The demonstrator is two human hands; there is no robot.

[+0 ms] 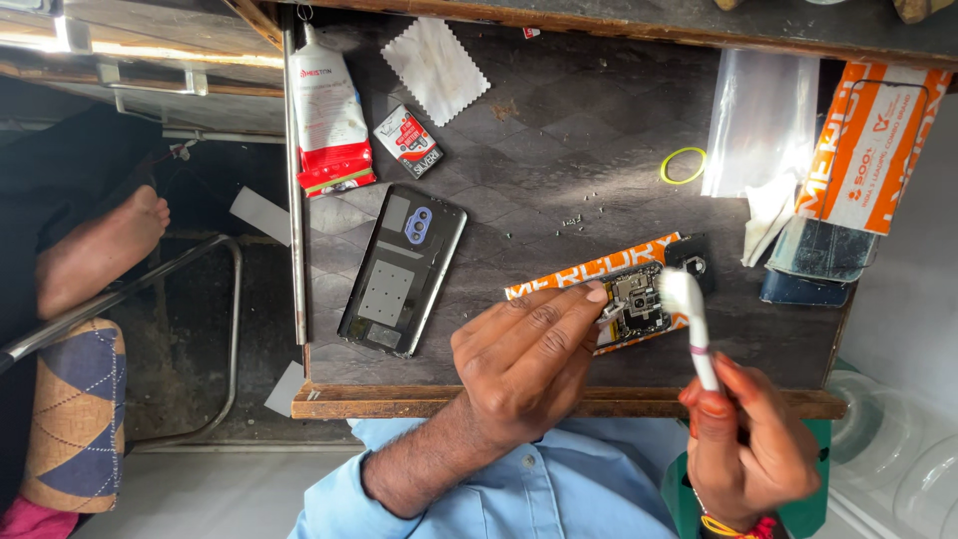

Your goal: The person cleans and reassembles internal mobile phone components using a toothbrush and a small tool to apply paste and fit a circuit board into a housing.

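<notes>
— Dark and quilted, the bench top [559,110] has a wooden front edge, seen from the head camera. What does the person hold?

— The left hand [524,364] presses down a phone circuit board [639,304] near the front right corner; its fingers are closed narrow on the board's left end. The board lies on an orange strip [589,271].

— And the other hand?

— The right hand [748,439] grips a white toothbrush [689,319] by its handle, and the bristle head touches the board's right side.

— What lies around?

— A phone back cover [402,269] lies near the front left corner, well apart from the board. A glue tube [327,115] is at the back left, and a yellow rubber ring [683,166] toward the back right.
</notes>
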